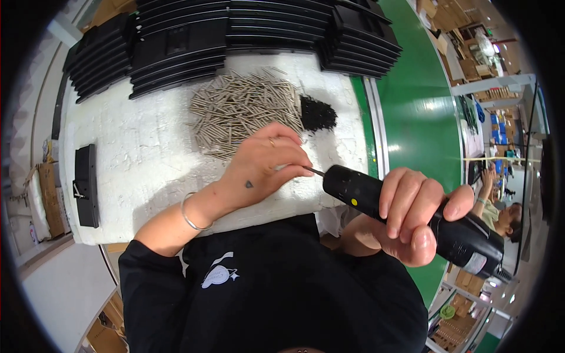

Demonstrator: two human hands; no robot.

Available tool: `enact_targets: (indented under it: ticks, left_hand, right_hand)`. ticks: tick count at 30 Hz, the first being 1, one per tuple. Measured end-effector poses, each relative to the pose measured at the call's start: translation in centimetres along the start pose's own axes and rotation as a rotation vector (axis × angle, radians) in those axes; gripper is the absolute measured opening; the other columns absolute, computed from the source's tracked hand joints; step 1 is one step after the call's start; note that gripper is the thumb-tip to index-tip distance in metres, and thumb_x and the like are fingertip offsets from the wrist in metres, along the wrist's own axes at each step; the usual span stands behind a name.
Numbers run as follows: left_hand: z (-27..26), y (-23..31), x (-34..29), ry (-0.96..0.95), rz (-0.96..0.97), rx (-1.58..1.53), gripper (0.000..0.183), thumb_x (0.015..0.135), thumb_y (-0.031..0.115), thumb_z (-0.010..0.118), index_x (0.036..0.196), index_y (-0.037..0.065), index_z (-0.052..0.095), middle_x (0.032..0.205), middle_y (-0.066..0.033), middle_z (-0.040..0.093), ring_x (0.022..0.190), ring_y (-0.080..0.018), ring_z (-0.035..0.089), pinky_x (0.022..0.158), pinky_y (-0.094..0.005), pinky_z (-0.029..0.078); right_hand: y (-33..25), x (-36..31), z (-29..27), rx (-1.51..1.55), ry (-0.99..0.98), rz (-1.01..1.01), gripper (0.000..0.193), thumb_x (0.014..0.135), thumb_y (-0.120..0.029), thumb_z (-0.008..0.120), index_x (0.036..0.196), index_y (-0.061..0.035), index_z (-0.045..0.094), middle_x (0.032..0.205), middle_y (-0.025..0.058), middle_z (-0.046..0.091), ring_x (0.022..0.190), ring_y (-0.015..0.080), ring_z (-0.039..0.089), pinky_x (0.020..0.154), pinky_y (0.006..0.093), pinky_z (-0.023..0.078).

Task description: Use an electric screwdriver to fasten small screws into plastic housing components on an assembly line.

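Observation:
My right hand [412,215] wraps round a black electric screwdriver [368,191], held nearly level and pointing left, with a yellow dot on its body. Its thin bit reaches the fingertips of my left hand [268,162], which are pinched together at the bit's tip. Whatever lies between those fingers is hidden. Just beyond my left hand is a heap of thin silver metal pins [244,106]. Beside it, to the right, lies a small pile of tiny black screws [318,113].
Tall stacks of flat black panels [176,44] line the far side of the white worktop [129,153]. One black piece [86,185] with small silver pins on it lies at the left edge. A green surface [418,123] runs along the right; another person [500,217] sits beyond it.

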State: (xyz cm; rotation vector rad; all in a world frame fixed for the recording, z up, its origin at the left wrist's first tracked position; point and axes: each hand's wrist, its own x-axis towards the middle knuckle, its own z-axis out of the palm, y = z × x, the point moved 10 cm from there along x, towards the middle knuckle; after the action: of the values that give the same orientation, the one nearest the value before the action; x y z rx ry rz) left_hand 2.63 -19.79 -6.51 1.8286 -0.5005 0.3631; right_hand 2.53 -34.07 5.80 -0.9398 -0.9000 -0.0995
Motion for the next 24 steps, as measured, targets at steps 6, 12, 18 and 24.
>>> enact_targets:
  ticks: [6,12,18,24]
  left_hand:
    - [-0.5,1.2,-0.4,0.017,0.084,0.115,0.021,0.071,0.015,0.08,0.09,0.01,0.072,0.095,-0.0021,0.069,0.099,-0.0239,0.061,0.084,-0.0347,0.05]
    - [-12.4,-1.4,2.8,0.089,0.12,0.729,0.026,0.073,0.018,0.078,0.096,0.009,0.07,0.101,-0.0039,0.066,0.105,-0.0254,0.056,0.089,-0.037,0.047]
    - [-19.7,-5.0,3.1,0.041,-0.106,1.064,0.021,0.075,0.012,0.074,0.093,0.004,0.067,0.087,-0.0069,0.062,0.09,-0.0281,0.056,0.081,-0.038,0.048]
    - [-18.9,-3.6,1.9,0.04,-0.028,1.071,0.017,0.077,0.007,0.07,0.092,0.002,0.064,0.086,-0.0091,0.06,0.084,-0.0284,0.056,0.075,-0.0379,0.048]
  right_hand:
    - [0.5,-0.7,0.6,0.036,-0.096,-0.031,0.042,0.077,0.001,0.065,0.108,-0.0117,0.039,0.058,-0.0009,0.053,0.042,0.0127,0.051,0.044,0.0288,0.046]
    - [1.1,-0.7,-1.2,-0.085,0.09,-0.024,0.031,0.082,-0.009,0.056,0.109,-0.0095,0.042,0.06,-0.0034,0.042,0.047,0.0073,0.041,0.053,0.0236,0.038]
    - [1.4,-0.9,-1.5,-0.081,0.113,-0.011,0.03,0.082,-0.007,0.055,0.109,-0.0076,0.043,0.061,-0.0025,0.042,0.048,0.0078,0.04,0.053,0.0244,0.037]
    - [1.4,-1.1,-1.7,-0.107,0.11,0.005,0.031,0.082,-0.007,0.055,0.11,-0.008,0.043,0.061,-0.0023,0.043,0.047,0.0077,0.038,0.053,0.0245,0.036]
